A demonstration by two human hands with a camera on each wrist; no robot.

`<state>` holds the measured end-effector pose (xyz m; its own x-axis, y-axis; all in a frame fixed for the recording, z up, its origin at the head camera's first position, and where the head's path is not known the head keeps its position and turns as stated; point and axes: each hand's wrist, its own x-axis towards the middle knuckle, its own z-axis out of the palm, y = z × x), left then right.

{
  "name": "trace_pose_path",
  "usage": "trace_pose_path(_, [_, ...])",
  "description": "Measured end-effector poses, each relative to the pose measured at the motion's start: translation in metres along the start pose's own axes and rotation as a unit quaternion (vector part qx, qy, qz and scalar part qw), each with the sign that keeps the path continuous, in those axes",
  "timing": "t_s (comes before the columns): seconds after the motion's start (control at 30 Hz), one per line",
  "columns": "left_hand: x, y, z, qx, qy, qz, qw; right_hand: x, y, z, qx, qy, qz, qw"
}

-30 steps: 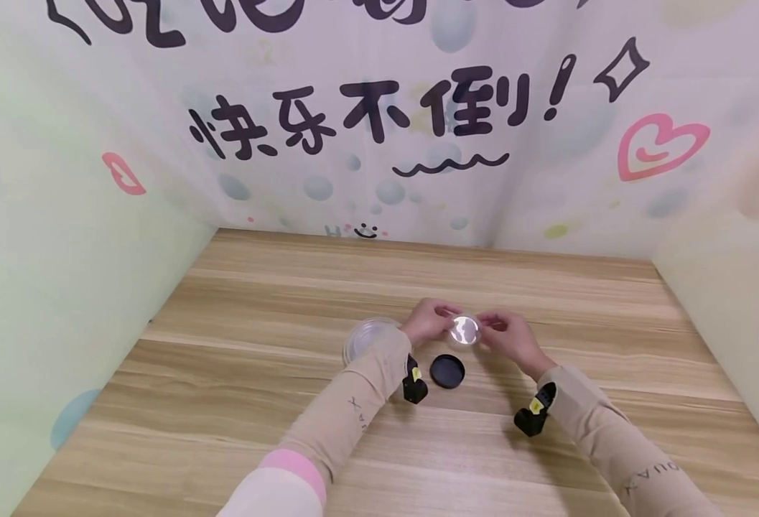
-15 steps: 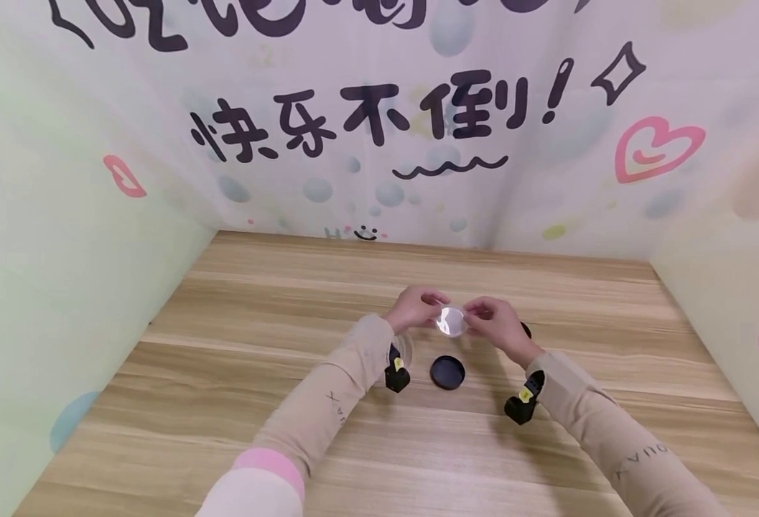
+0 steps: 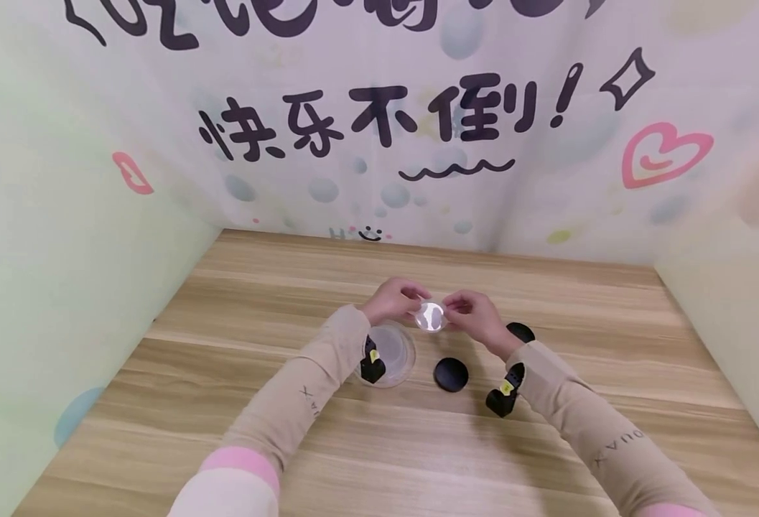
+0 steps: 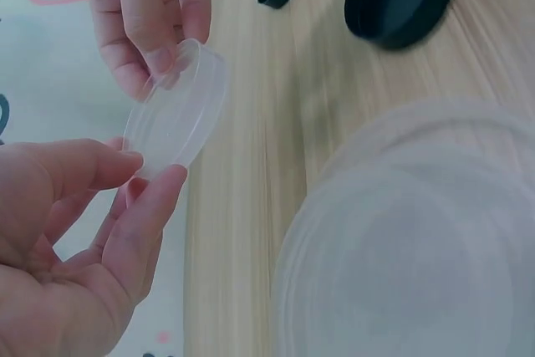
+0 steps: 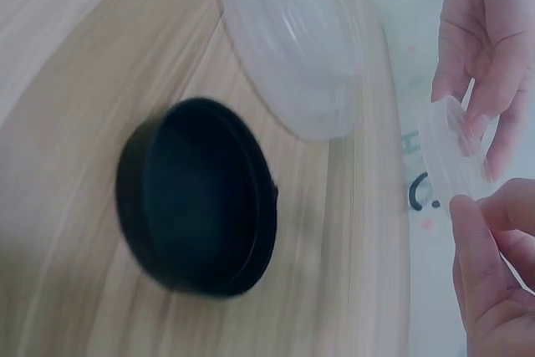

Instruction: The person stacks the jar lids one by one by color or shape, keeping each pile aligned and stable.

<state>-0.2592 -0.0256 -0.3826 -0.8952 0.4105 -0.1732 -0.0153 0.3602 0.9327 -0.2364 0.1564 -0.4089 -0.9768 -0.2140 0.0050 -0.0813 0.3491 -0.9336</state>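
A small clear plastic lid (image 3: 430,317) is held up off the wooden table between both hands. My left hand (image 3: 393,300) pinches one side of its rim between thumb and fingertips. On the opposite side, my right hand (image 3: 477,317) pinches the rim too. The left wrist view shows the lid (image 4: 201,106) tilted, nearly on edge, with a shallow raised wall. Below the left wrist lie larger clear round lids (image 3: 400,353), one overlapping another, partly covered by the wrist camera.
One black round lid (image 3: 451,375) lies on the table in front of the hands, hollow side up in the right wrist view. Another black lid (image 3: 520,332) is just behind the right wrist. A printed cloth wall (image 3: 379,194) stands at the table's back edge.
Both hands have moved left and slightly away, carrying the small clear lid. The larger clear lids show more beside the left wrist, and the second black lid has come into view behind the right wrist.
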Motion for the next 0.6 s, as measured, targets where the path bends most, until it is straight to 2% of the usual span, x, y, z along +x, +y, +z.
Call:
trace_pose_path(0.3, [-0.011,-0.008,-0.020,0.045,-0.009,-0.004,0.9990,0.007,-0.008,0.019,-0.023,-0.041,-0.011,0.9988])
trace_pose_path(0.47, [-0.018,-0.013,-0.029,0.037,-0.013,-0.012,0.9992,0.010,-0.011,0.027,-0.029,-0.052,-0.026,0.9979])
trace_pose_path(0.6, [-0.025,-0.018,-0.036,0.023,-0.026,-0.001,0.9994,0.012,-0.012,0.034,-0.038,-0.061,-0.036,0.9968])
